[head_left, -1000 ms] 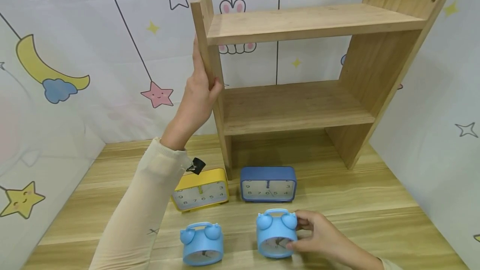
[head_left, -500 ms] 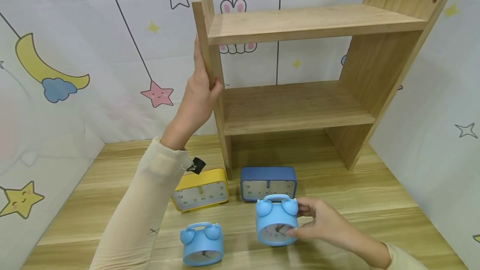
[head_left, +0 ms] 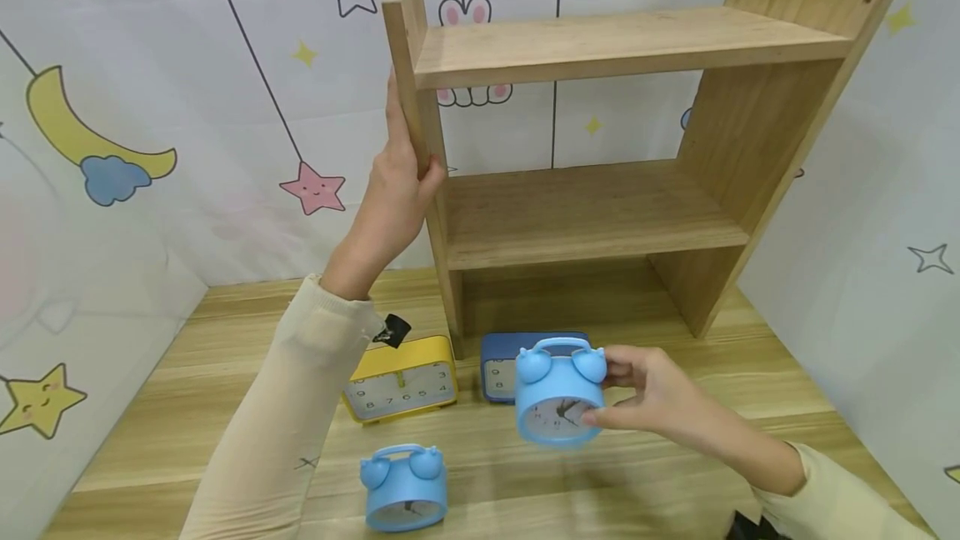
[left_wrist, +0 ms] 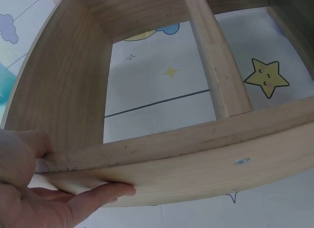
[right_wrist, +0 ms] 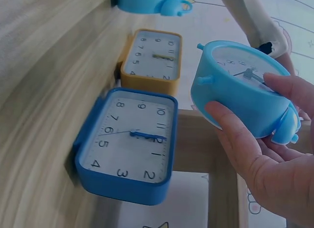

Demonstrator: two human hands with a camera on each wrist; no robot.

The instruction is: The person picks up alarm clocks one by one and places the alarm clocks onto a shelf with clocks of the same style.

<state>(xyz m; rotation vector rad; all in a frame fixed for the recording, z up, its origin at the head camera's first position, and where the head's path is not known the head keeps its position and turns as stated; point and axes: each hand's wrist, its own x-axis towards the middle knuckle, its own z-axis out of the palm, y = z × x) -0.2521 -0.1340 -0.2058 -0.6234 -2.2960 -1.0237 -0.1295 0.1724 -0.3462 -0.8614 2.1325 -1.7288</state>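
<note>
My left hand point(head_left: 397, 190) grips the left side panel of a wooden shelf point(head_left: 592, 211), thumb on its front edge. In the left wrist view, fingers point(left_wrist: 105, 192) lie along the panel's outer face. My right hand point(head_left: 656, 394) pinches a light blue twin-bell alarm clock point(head_left: 558, 402) by its side, thumb on the dial's rim. That clock hangs above the table and partly covers a dark blue rectangular clock point(head_left: 498, 369) in the head view. The right wrist view shows the blue clock point(right_wrist: 130, 142) whole, behind the raised one.
A yellow rectangular clock point(head_left: 405, 379) stands by the shelf's left foot. A second light blue alarm clock point(head_left: 407, 490) sits nearer on the wooden table point(head_left: 150, 407). Patterned curtains point(head_left: 247, 107) line the back and sides.
My right hand has lifted the light blue alarm clock off the table and moved it forward, in front of the dark blue clock. The left hand stays on the shelf panel.
</note>
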